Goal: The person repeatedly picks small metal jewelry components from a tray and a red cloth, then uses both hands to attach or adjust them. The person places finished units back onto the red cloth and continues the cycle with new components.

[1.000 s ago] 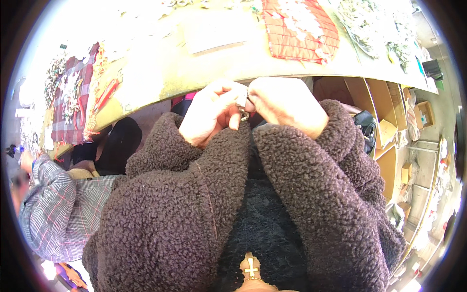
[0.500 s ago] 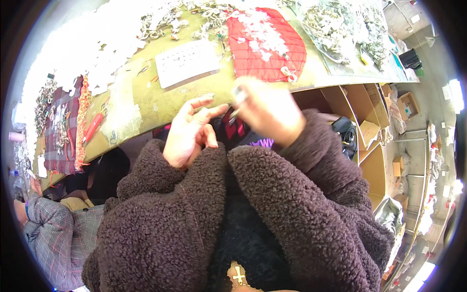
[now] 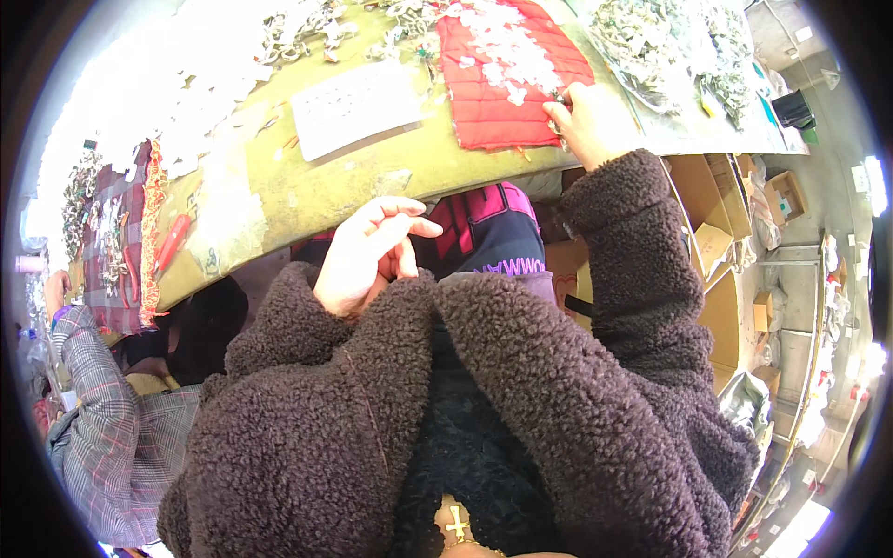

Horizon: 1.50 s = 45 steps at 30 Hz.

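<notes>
My right hand (image 3: 595,121) reaches over the right edge of a red quilted cloth (image 3: 479,116) on the table. Its thumb and fingers are closed together at the cloth's edge, around something small that I cannot make out. Small white pieces (image 3: 507,56) lie heaped on the cloth just left of that hand. Over my lap, in front of the table edge, my left hand (image 3: 367,256) hangs with loosely bent fingers, the index finger pointing right. Nothing shows between its fingers.
On the yellowish table (image 3: 372,177) lie a white sheet (image 3: 353,107), piles of pale looped pieces (image 3: 302,33) and a filled clear bag (image 3: 642,56). A red-handled tool (image 3: 174,244) and a plaid cloth (image 3: 107,242) are at left, near another person's sleeve (image 3: 102,418). Cardboard boxes (image 3: 730,316) stand at right.
My right hand has moved away from my left hand, up and right to the red cloth's edge, where a pale looped piece lay. My left hand stays nearly in place. The neighbour's arm shifted slightly.
</notes>
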Motion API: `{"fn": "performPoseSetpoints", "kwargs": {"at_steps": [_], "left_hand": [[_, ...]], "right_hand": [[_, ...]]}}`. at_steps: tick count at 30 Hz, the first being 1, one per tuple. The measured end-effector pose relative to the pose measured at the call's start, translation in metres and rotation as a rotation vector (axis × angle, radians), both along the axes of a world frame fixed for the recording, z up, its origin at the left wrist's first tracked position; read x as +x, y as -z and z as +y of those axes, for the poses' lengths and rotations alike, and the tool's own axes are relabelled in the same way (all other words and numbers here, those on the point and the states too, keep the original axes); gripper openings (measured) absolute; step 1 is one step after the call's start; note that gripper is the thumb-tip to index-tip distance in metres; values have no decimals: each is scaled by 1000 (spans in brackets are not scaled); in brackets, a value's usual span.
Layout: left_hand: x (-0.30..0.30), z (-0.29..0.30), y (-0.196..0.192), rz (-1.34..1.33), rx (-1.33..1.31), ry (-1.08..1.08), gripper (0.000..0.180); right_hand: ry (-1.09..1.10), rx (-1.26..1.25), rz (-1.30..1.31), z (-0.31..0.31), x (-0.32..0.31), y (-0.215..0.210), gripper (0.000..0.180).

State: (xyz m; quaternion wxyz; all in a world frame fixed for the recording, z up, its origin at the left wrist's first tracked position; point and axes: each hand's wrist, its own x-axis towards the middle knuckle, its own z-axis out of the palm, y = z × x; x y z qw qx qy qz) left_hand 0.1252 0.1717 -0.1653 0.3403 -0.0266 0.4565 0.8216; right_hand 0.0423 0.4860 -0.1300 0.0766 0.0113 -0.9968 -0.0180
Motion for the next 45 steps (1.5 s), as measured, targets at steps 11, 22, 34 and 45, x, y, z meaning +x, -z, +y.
{"fn": "performPoseSetpoints", "kwargs": {"at_steps": [11, 22, 34, 45], "left_hand": [[-3, -3, -23, 184, -140, -94, 20], [7, -48, -25, 154, -98, -65, 14], [4, -88, -37, 136, -224, -54, 14], [-96, -214, -50, 1291, -2052, -209, 27]], "right_hand": [[-749, -442, 132, -110, 61, -11, 11], [-659, -986, -411, -168, 78, -16, 34], [-934, -610, 9, -205, 73, -24, 24], [-531, -1204, -456, -204, 62, -17, 6]]}}
